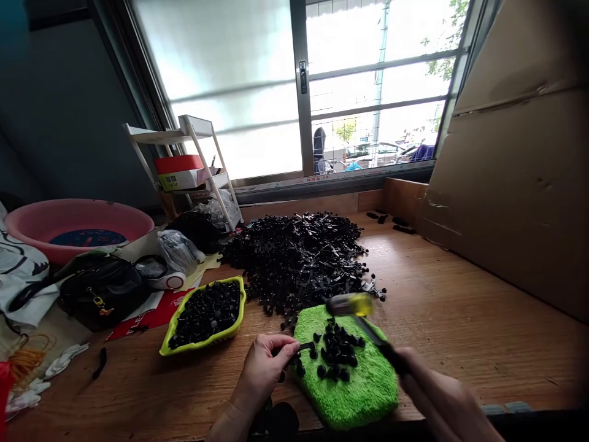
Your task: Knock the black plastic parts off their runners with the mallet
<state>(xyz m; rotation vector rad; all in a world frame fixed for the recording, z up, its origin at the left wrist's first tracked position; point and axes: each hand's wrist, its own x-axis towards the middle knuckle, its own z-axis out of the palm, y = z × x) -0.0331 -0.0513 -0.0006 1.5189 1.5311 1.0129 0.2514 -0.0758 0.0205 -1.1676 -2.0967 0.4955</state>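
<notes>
My left hand (264, 365) pinches a small black part (305, 346) with a round end, held at the left edge of a fluffy green pad (363, 396). Wrapped round the dark handle of a mallet (352, 304) is my right hand (439, 390). The mallet's head has a yellow end and is blurred by motion over the far side of the pad. Several loose black parts (339, 350) with round heads lie on the pad beneath it. A round dark object (283, 420) shows below my left hand, partly out of view.
A big heap of black parts (304, 258) covers the table (442, 307) behind the pad. Left stands a yellow-green basket (202, 339) of small black pieces, near a black bag (103, 291) and pink basin (41, 215). Cardboard (515, 184) leans at right. A white rack (200, 132) stands behind.
</notes>
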